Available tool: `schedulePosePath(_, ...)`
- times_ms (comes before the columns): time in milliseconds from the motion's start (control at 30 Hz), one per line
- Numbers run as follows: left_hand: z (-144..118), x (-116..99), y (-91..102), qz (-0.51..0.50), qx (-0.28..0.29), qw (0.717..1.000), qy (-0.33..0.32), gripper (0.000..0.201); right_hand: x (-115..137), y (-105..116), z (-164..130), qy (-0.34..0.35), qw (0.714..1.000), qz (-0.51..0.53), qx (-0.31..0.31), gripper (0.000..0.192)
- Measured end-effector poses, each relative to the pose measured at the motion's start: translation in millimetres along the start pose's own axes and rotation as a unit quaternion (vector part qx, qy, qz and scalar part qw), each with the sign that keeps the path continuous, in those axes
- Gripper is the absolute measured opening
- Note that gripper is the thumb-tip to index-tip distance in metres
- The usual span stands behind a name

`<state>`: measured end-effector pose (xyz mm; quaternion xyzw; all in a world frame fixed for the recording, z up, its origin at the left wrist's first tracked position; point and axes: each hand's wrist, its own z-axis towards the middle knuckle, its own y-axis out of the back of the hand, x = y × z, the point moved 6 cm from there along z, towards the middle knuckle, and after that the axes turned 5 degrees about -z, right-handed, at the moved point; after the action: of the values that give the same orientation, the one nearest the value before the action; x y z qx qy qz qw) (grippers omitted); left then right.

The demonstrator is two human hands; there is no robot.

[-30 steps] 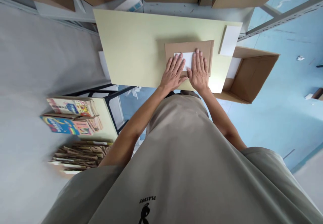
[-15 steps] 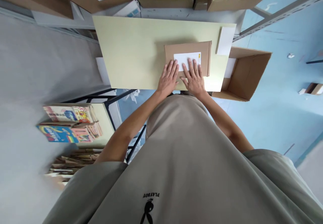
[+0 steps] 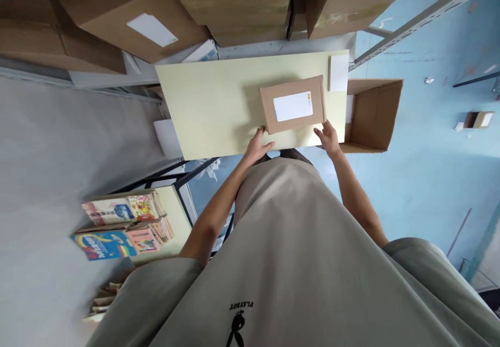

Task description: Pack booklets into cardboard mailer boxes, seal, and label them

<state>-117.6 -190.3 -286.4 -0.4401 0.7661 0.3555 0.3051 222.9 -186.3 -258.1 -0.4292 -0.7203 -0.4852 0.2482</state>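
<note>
Storeroom with a blue floor and metal shelving stacked with cardboard boxes [image 3: 117, 21]; a pale yellow table [image 3: 211, 102] fills the centre. On it, towards 1 o'clock, lies a flat brown parcel [image 3: 292, 120] with a white label [image 3: 292, 106] facing up. The person's left hand [image 3: 258, 146] touches the parcel's near left corner, fingers loosely spread; the right hand [image 3: 328, 137] sits at its near right corner, fingers relaxed — neither grasps it, they bracket it as if squaring it. An open carton [image 3: 375, 112] stands beside the table at 3 o'clock, books [image 3: 117, 227] at 8 o'clock
</note>
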Motion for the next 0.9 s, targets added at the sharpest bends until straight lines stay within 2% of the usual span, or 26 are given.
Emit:
schedulePosePath(100,-14.8,-19.6,13.7,-0.019,-0.004,0.999,-0.043,0.075,20.0,-1.6,-11.5,0.003,0.999,0.021,-0.047,0.090)
schedulePosePath(233,-31.1,-43.8,48.9,-0.046,-0.049,0.995,-0.076,0.043,37.9,15.7,-31.4,-0.004,0.988,-0.020,-0.152,0.072)
schedulePosePath(300,-31.4,-48.1,63.6,-0.083,-0.067,0.991,-0.082,0.036,40.6,20.7,-40.2,-0.010,0.981,-0.034,-0.190,0.065)
schedulePosePath(367,-25.5,-45.2,72.6,-0.105,-0.081,0.989,-0.070,0.035,37.9,16.7,-45.1,-0.025,0.979,-0.033,-0.200,0.065)
schedulePosePath(500,-8.3,-31.7,73.0,-0.105,-0.062,0.992,-0.032,0.039,26.0,-8.4,-48.6,-0.053,0.982,-0.009,-0.181,0.075)
schedulePosePath(600,-3.5,-27.0,70.3,-0.110,-0.048,0.992,-0.028,0.048,20.5,-20.3,-57.0,-0.072,0.977,0.007,-0.201,0.088)
schedulePosePath(667,-4.2,-25.5,70.2,-0.111,-0.054,0.992,-0.021,0.051,20.1,-24.0,-65.4,-0.088,0.974,0.010,-0.207,0.095)
schedulePosePath(767,-4.4,-25.6,67.5,-0.109,-0.047,0.993,-0.010,0.051,24.3,-25.5,-76.2,-0.101,0.975,0.016,-0.198,0.094)
schedulePosePath(900,1.5,-28.6,62.5,-0.115,-0.018,0.993,-0.010,0.046,33.3,-19.8,-76.3,-0.084,0.980,0.042,-0.175,0.096)
